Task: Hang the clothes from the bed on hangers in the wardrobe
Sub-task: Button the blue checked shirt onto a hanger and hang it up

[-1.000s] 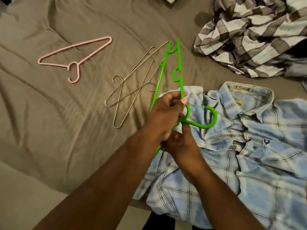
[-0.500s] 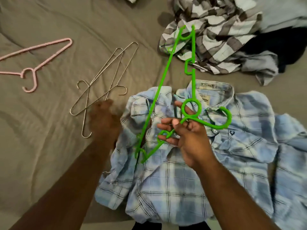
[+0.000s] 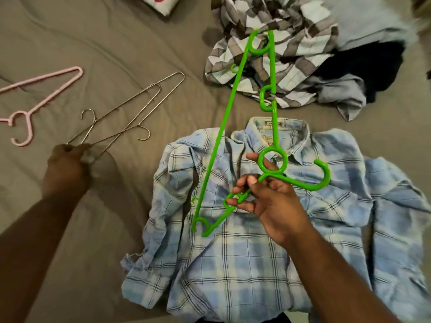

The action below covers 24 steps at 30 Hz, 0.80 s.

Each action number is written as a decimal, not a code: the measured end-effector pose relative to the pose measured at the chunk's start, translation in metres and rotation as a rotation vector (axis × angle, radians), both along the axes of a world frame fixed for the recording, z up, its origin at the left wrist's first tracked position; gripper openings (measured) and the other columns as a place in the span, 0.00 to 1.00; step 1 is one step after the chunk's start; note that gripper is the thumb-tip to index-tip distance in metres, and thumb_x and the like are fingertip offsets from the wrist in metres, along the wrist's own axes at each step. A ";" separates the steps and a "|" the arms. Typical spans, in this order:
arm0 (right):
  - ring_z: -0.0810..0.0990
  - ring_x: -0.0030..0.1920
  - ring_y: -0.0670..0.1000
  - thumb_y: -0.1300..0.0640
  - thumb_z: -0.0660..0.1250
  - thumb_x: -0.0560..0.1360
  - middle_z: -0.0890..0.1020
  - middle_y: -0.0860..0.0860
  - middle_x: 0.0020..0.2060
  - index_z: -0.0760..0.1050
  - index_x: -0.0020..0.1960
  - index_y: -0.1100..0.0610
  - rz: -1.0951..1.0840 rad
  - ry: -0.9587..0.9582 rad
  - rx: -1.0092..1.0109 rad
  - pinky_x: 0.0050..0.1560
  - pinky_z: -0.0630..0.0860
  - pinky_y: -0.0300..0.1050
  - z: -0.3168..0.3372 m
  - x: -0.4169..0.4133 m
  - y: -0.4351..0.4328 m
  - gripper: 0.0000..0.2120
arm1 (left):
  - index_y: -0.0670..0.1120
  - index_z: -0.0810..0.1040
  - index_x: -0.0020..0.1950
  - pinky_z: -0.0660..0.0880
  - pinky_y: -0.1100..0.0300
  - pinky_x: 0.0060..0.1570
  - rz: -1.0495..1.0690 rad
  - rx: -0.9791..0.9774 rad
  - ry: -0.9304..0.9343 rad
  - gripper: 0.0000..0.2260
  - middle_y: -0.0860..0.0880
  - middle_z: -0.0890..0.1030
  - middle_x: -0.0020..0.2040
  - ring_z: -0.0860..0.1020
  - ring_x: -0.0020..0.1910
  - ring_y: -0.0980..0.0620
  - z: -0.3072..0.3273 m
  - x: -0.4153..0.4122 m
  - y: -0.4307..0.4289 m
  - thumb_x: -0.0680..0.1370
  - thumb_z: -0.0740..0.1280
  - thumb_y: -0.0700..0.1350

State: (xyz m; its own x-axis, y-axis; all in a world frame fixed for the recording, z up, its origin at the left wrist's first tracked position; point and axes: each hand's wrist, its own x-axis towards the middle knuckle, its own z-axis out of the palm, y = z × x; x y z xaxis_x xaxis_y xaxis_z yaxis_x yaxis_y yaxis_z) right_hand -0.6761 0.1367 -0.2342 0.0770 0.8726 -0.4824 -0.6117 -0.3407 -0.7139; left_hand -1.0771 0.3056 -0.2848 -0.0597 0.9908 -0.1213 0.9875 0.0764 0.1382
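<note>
The blue plaid shirt [image 3: 245, 264] lay spread flat on the bed, collar away from me, with no hanger threaded into it, so I judged the job barely begun. Just above it the right grip [image 3: 272, 206] pinched the green hanger [image 3: 224, 131] near its neck, with the hook pointing right and the long bar angled up toward the far pile. The left grip [image 3: 67, 171] was curled at the near ends of the wire hangers [image 3: 130, 120], too blurred for me to tell whether it had hold of them. A pink hanger [image 3: 46, 99] lay further left, unused. Beyond the collar a grey checked shirt [image 3: 291, 43], a dark garment [image 3: 363, 64] and a pale blue one [image 3: 363, 19] sat heaped, all waiting for hangers. Everything rested on a rumpled taupe bedsheet [image 3: 116, 43]. No wardrobe showed, and little of the room beyond the bed.
</note>
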 end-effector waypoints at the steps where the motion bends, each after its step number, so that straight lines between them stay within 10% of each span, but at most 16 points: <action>1: 0.81 0.46 0.58 0.68 0.60 0.82 0.81 0.59 0.44 0.78 0.66 0.52 -0.008 0.005 -0.012 0.54 0.79 0.70 -0.001 0.000 -0.001 0.18 | 0.47 0.75 0.70 0.75 0.37 0.58 -0.002 0.064 -0.047 0.21 0.36 0.72 0.62 0.74 0.57 0.30 0.000 0.013 -0.004 0.76 0.66 0.38; 6: 0.80 0.46 0.57 0.69 0.61 0.80 0.80 0.58 0.43 0.80 0.62 0.53 -0.015 0.034 -0.037 0.51 0.80 0.69 0.000 -0.013 -0.002 0.18 | 0.55 0.79 0.62 0.77 0.64 0.50 -0.091 -0.059 -0.726 0.19 0.54 0.83 0.53 0.81 0.49 0.58 0.033 0.143 -0.058 0.76 0.62 0.63; 9: 0.79 0.48 0.56 0.68 0.62 0.79 0.80 0.57 0.45 0.82 0.59 0.53 0.028 0.022 -0.040 0.50 0.80 0.64 0.003 -0.015 -0.004 0.16 | 0.58 0.77 0.63 0.77 0.62 0.51 -0.050 -0.261 -1.102 0.17 0.55 0.83 0.51 0.81 0.49 0.57 0.036 0.218 -0.106 0.78 0.65 0.63; 13: 0.79 0.49 0.56 0.58 0.67 0.75 0.82 0.55 0.45 0.83 0.56 0.55 0.075 -0.115 -0.094 0.48 0.79 0.57 0.005 0.006 -0.010 0.11 | 0.45 0.77 0.59 0.70 0.65 0.39 0.148 -0.050 -1.294 0.08 0.52 0.75 0.37 0.72 0.35 0.58 0.031 0.260 -0.137 0.86 0.59 0.42; 24: 0.86 0.46 0.55 0.41 0.56 0.79 0.85 0.58 0.54 0.74 0.66 0.61 -0.205 0.076 -0.011 0.45 0.83 0.53 0.016 0.074 -0.006 0.27 | 0.46 0.79 0.62 0.77 0.60 0.39 0.056 -0.286 -1.484 0.09 0.47 0.79 0.41 0.76 0.37 0.53 0.046 0.309 -0.151 0.85 0.61 0.41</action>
State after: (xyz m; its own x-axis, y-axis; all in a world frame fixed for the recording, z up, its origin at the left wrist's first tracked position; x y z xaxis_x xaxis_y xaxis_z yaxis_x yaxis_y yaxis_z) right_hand -0.6020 0.1308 -0.2179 0.2153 0.8371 -0.5028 -0.7208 -0.2111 -0.6602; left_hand -0.7677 0.1542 -0.2389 0.2505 0.9248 -0.2863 -0.0348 0.3041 0.9520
